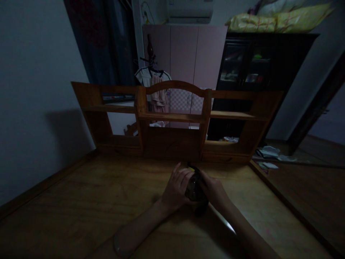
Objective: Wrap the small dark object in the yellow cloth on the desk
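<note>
Both hands are around a dark, shiny, rounded object (194,190) above the wooden desk (113,201). Its body has a glassy gleam, a black curved part sticks up at its top, and a small yellow patch shows there. Dim light hides its exact kind. My left hand (176,185) grips it from the left, thumb beneath and fingers bent over its side. On the right, my right hand (214,189) has its fingers closed on the black part near the top. A bracelet (116,244) circles my left forearm.
A wooden shelf unit (172,117) spans the back of the desk. The wall (40,126) borders the left side. Beyond stand a pink wardrobe (184,54), hanging clothes (159,90) and a dark cabinet (258,61). Papers (269,153) lie past the desk's right edge.
</note>
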The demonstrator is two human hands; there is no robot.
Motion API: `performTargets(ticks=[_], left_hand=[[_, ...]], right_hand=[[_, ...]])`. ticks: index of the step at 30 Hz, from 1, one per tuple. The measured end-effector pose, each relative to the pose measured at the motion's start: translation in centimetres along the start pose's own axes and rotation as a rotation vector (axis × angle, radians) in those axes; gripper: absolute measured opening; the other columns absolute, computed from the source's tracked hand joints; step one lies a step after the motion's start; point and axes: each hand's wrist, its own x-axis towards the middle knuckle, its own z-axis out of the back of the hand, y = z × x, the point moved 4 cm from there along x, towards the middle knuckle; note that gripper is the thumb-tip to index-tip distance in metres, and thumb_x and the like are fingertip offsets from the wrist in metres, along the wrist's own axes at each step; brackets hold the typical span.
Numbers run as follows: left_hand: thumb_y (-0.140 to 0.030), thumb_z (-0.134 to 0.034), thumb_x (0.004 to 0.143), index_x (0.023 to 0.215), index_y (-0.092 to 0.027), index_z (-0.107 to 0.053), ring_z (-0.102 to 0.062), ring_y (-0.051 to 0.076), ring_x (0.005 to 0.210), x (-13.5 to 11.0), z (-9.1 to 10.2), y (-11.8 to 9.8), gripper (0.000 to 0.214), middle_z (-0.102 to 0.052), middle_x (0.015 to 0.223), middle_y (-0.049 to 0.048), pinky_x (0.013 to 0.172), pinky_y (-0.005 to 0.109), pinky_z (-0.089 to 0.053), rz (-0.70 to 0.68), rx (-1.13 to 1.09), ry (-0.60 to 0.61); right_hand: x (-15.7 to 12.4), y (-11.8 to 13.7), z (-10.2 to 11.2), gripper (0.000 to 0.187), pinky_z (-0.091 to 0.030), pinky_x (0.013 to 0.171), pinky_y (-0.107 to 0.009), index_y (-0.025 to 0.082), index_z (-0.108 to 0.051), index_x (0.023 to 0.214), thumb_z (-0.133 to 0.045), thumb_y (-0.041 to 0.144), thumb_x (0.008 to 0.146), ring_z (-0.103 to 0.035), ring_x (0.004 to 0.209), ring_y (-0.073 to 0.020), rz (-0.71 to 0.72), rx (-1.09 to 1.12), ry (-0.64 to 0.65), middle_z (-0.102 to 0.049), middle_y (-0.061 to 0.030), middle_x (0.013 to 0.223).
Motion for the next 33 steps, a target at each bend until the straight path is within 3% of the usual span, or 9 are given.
performTargets(ticks=[12, 21, 25, 29, 33], left_hand=[[-0.062, -0.062, 0.072, 0.125, -0.011, -0.048, -0.057, 0.03, 0.113, 0.0, 0.2, 0.2, 0.075, -0.062, 0.115, 0.015, 0.114, 0.055, -0.028, 0.014, 0.033, -0.012], [-0.062, -0.063, 0.072, 0.125, -0.01, -0.048, -0.057, 0.03, 0.112, 0.1, 0.9, -0.3, 0.076, -0.063, 0.115, 0.0152, 0.115, 0.054, -0.026, 0.046, 0.038, -0.064], [-0.066, -0.064, 0.07, 0.125, -0.01, -0.048, -0.056, 0.031, 0.114, 0.0, 1.2, 0.0, 0.08, -0.062, 0.116, 0.0158, 0.114, 0.055, -0.027, 0.095, 0.059, -0.098], [-0.067, -0.064, 0.069, 0.125, -0.01, -0.049, -0.056, 0.031, 0.114, -0.1, 0.8, 0.3, 0.082, -0.062, 0.116, 0.0161, 0.115, 0.055, -0.026, 0.122, 0.075, -0.101], [-0.063, -0.063, 0.072, 0.125, -0.009, -0.049, -0.056, 0.03, 0.114, -0.1, 0.4, 0.3, 0.077, -0.062, 0.116, 0.0157, 0.115, 0.055, -0.025, 0.139, 0.086, -0.083]], right_hand=[[0.1, 0.3, -0.3, 0.034, -0.047, 0.061, -0.027, 0.016, -0.051, 0.124, -0.042, 0.023, 0.092, -0.069, 0.068, -0.0214, -0.014, -0.006, 0.029, -0.073, -0.0087, 0.082], [0.7, 0.9, 1.9, 0.043, -0.05, 0.075, -0.029, 0.02, -0.051, 0.123, -0.058, 0.026, 0.082, -0.065, 0.087, -0.0203, -0.023, 0.282, 0.01, -0.068, -0.0053, 0.103], [1.1, 0.9, 2.3, 0.028, -0.049, 0.066, -0.025, 0.02, -0.056, 0.106, -0.061, 0.029, 0.081, -0.063, 0.079, -0.017, -0.083, 0.365, -0.072, -0.066, -0.0034, 0.097], [0.9, 0.4, 2.2, 0.02, -0.045, 0.057, -0.024, 0.019, -0.058, 0.082, -0.069, 0.035, 0.076, -0.058, 0.065, -0.0155, -0.172, 0.256, -0.187, -0.064, -0.0009, 0.077], [0.5, 0.1, 2.0, 0.021, -0.046, 0.058, -0.026, 0.019, -0.063, 0.077, -0.066, 0.04, 0.08, -0.061, 0.063, -0.0172, -0.203, 0.248, -0.171, -0.067, -0.0024, 0.071]])
